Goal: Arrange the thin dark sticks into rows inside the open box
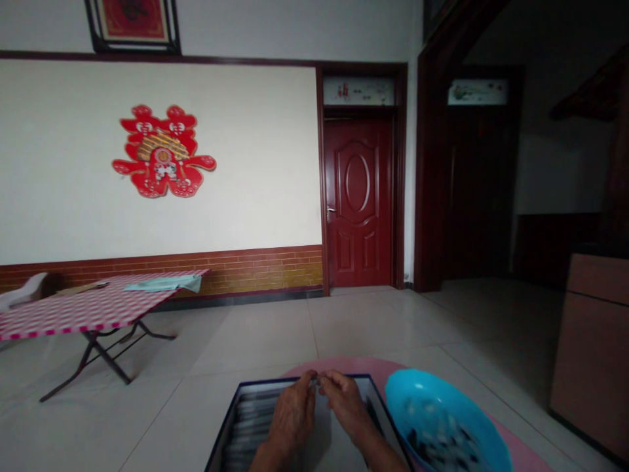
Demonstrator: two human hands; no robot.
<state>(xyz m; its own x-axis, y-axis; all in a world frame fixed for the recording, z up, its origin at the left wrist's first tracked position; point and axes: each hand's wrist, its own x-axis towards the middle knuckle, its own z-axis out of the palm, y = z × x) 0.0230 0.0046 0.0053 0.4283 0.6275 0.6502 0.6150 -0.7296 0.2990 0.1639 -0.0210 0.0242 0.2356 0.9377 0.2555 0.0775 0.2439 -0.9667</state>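
My left hand (293, 412) and my right hand (344, 398) meet above a shallow dark-rimmed box (238, 388), fingertips pinched close together. Between them is a small greyish piece, too small and blurred to name. Along the box's left side lie rows of slim grey and dark items (250, 419), smeared by blur. The pale bottom of the box shows under my hands. To the right of the box, a bright blue basin (399, 387) holds many small white and black pieces (452, 439).
A pink round surface (361, 364) lies under the box and basin. At the left stands a folding table (88, 305) with a red checked cover and a pale green cloth (167, 283). A brown cabinet (592, 354) is at the right; a red door (360, 203) is beyond.
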